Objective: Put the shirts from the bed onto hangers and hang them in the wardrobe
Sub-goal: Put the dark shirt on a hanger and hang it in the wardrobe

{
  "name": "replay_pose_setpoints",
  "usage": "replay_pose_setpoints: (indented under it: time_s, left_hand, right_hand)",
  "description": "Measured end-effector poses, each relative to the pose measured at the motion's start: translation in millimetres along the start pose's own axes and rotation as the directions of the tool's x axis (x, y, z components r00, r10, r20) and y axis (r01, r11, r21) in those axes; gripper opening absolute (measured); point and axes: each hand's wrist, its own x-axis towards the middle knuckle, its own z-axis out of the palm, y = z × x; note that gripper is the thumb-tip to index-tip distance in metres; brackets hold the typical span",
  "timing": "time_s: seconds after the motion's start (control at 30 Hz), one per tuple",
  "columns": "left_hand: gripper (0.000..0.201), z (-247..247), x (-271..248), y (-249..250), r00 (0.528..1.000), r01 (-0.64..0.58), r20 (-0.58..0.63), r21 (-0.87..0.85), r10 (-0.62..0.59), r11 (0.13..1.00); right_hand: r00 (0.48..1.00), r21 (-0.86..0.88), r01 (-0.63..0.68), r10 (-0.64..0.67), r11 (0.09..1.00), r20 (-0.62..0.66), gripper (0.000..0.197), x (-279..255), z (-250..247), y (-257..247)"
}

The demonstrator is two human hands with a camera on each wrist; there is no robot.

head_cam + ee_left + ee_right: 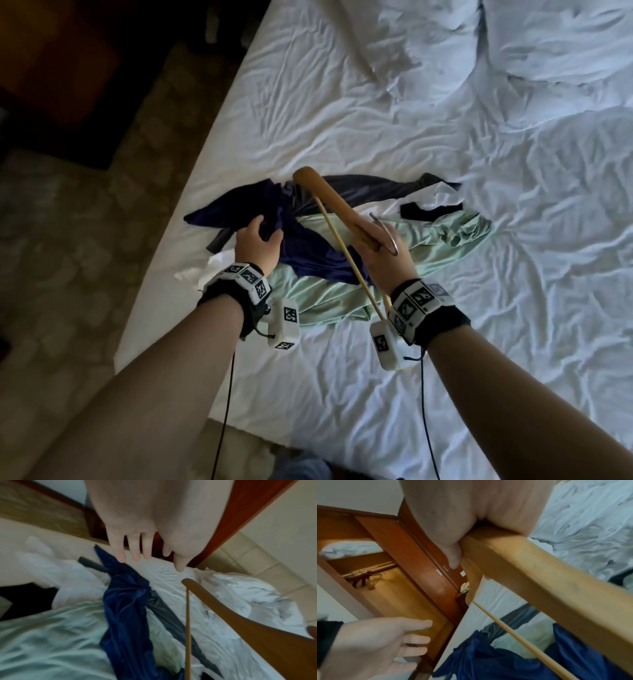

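A pile of shirts lies near the bed's left edge: a navy blue shirt (274, 222) on top, a mint green shirt (404, 253) under it, white and dark grey cloth beneath. My right hand (383, 250) grips a wooden hanger (329, 198) at its middle, beside the metal hook (388, 233), and holds it above the pile. My left hand (258, 240) hovers over the navy shirt (125, 608) with fingers (135, 551) straight and spread, holding nothing. The hanger (547, 574) fills the right wrist view, and my left hand (385, 639) shows open there.
The bed (445, 377) has a crumpled white sheet and a bunched duvet (513, 68) at the far right. An open wooden wardrobe (388, 588) with a rail and hangers stands beyond the bed's edge. Patterned floor (68, 240) lies to the left.
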Motion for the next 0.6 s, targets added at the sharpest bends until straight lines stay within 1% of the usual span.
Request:
replay_pose_setpoints:
  time_s: [0.07,0.17,0.27,0.33,0.47,0.6]
  left_hand:
    - [0.061,14.1,18.3,-18.9,0.996,0.076,0.048,-0.012,-0.075,0.997]
    - [0.064,35.0,40.9,-37.8,0.985,0.143,0.098,0.015,-0.143,0.99]
    - [0.068,56.7,56.9,-47.7,0.971,0.193,0.14,0.003,-0.192,0.981]
    - [0.07,69.0,64.1,-54.5,0.96,0.235,0.157,-0.012,-0.23,0.972]
    - [0.073,83.8,74.9,-67.4,0.953,0.263,0.164,-0.034,-0.254,0.964]
    - [0.071,92.0,82.6,-75.7,0.951,0.258,0.191,-0.062,-0.242,0.964]
  right_hand:
    - [0.999,-0.009,-0.049,0.049,0.999,-0.012,0.018,13.2,12.1,13.0]
    - [0.997,-0.051,-0.07,0.069,0.996,-0.028,0.026,32.9,30.4,34.5]
    - [0.997,-0.075,-0.071,0.069,0.995,-0.034,0.035,48.3,46.3,58.5]
    - [0.997,-0.117,-0.063,0.059,0.991,-0.042,0.037,56.3,55.2,75.0]
    - [0.998,-0.171,-0.068,0.066,0.983,-0.018,0.036,62.1,69.7,103.1]
    - [0.998,-0.206,0.017,-0.028,0.978,-0.051,0.031,59.6,80.6,117.9]
